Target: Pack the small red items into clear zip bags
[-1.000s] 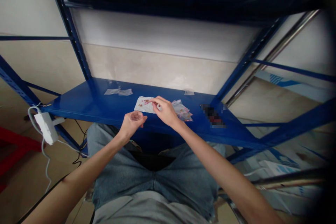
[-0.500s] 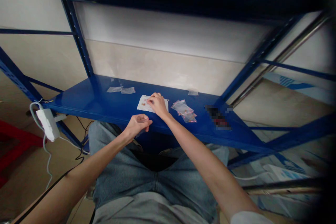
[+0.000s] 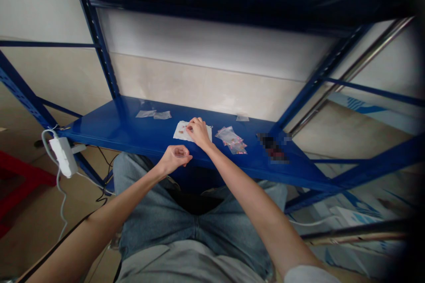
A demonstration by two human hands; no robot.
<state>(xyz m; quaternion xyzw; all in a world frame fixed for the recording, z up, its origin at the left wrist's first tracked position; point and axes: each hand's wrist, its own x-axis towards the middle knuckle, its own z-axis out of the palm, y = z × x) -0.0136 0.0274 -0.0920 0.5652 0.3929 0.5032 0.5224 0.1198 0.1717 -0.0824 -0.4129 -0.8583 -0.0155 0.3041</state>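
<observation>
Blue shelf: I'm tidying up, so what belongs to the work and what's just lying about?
In use: left hand, right hand, white sheet, pile of small plastic packets.
Lying about: clear bags at the back, blurred dark object, white power adapter.

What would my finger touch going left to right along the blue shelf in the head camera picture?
White power box → clear plastic bags → white paper → pile of small bags → blurry dark thing
</observation>
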